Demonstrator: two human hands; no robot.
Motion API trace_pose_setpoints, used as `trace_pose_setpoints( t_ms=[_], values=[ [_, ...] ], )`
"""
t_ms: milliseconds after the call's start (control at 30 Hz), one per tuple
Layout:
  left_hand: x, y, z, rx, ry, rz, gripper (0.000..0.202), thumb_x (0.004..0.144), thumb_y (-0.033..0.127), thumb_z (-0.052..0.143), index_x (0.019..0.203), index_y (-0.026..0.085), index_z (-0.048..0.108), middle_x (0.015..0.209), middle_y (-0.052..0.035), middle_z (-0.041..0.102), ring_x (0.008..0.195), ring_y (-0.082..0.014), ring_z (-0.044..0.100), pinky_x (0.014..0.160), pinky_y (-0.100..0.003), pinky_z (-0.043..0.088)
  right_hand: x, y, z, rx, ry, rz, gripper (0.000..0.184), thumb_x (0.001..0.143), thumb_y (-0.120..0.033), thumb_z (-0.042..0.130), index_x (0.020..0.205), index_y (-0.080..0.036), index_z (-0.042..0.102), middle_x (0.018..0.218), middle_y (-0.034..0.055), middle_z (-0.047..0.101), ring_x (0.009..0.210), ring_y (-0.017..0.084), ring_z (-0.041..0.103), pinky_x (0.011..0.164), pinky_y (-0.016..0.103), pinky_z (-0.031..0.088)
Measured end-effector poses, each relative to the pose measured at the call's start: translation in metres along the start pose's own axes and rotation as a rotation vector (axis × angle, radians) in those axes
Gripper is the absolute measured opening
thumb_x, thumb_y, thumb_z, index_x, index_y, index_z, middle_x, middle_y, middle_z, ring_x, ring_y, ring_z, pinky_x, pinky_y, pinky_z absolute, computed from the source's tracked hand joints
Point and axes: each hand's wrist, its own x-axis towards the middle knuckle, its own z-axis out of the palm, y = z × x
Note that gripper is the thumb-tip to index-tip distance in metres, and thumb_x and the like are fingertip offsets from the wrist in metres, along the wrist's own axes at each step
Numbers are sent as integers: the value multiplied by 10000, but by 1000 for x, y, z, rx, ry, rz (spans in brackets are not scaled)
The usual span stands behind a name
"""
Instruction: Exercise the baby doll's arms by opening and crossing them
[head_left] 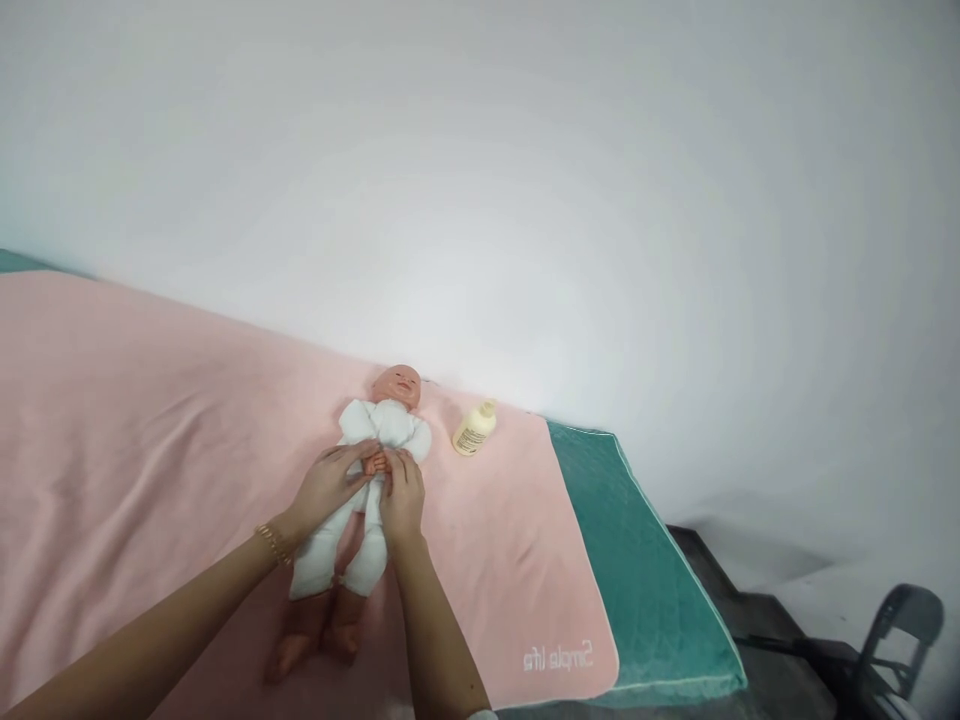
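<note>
Doll (390, 425) in white clothes lies face-up on pink blanket (495, 560), head toward wall (480, 200). Left hand (326, 487), half-closed, over doll's middle, thumb and fingertips about doll's small hand (373, 463). Right hand (403, 497) beside it, fingers bent, touching doll's front; grip cannot be told. Pale yellow bottle (474, 428) upright, right of doll's head and shoulder.

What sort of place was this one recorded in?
Probably a plain indoor room, perhaps a bedroom or practice space; I can't tell which. A pink blanket lies over a green padded surface against a white wall, with a doll on the blanket.
</note>
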Motion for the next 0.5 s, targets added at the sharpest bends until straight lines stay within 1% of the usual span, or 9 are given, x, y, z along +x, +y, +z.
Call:
trace_pose_setpoints(
  t_ms=[167, 267, 333, 400, 433, 467, 500],
  values=[
    [0, 6, -4, -17, -14, -40, 537, 901, 560, 477, 1243, 176, 630, 1309, -114, 645, 1200, -280, 603, 1089, -437, 402, 1, -4, -1, 38, -28, 58, 433, 955, -133, 373, 1304, -203, 621, 1236, 91, 676, 1263, 191, 556, 1105, 398, 437],
    [-3, 14, -13, -42, -9, -83, 527, 902, 560, 483, 1254, 194, 625, 1313, -91, 646, 1220, -263, 595, 1073, -390, 434, 3, -6, -9, 94, 4, 121, 418, 960, -161, 385, 1301, -201, 624, 1251, 100, 666, 1252, 197, 559, 1096, 402, 437],
    [-8, 18, -24, -54, 24, -194, 517, 899, 565, 499, 1275, 232, 618, 1318, -57, 645, 1207, -262, 605, 1034, -369, 472, 3, -6, -18, 163, 76, 209, 395, 971, -222, 410, 1309, -210, 615, 1259, 101, 654, 1223, 195, 575, 1068, 378, 456],
    [-15, 18, -37, -53, 78, -375, 518, 890, 586, 515, 1310, 296, 599, 1293, -18, 660, 1154, -284, 637, 958, -385, 522, 1, -1, -31, 230, 181, 339, 382, 968, -293, 447, 1302, -212, 612, 1255, 104, 645, 1187, 194, 595, 1038, 355, 473],
    [-20, 14, -43, -50, 95, -467, 532, 881, 605, 525, 1326, 320, 588, 1240, -9, 688, 1092, -301, 666, 897, -397, 548, -1, 4, -37, 255, 235, 410, 384, 959, -320, 464, 1294, -203, 613, 1259, 111, 641, 1183, 200, 599, 1033, 353, 474],
    [-24, 9, -50, -52, 99, -530, 567, 875, 628, 529, 1359, 335, 558, 1202, -6, 704, 1048, -315, 681, 848, -406, 563, -4, 10, -44, 273, 280, 477, 394, 948, -337, 478, 1289, -191, 610, 1273, 121, 634, 1190, 209, 598, 1034, 358, 472],
    [-28, 2, -57, -27, 140, -577, 583, 865, 646, 527, 1354, 330, 560, 1151, -10, 722, 1003, -332, 692, 803, -417, 569, -8, 17, -50, 288, 316, 537, 411, 935, -349, 490, 1289, -175, 604, 1292, 133, 627, 1203, 222, 594, 1037, 367, 469]
  ],
)
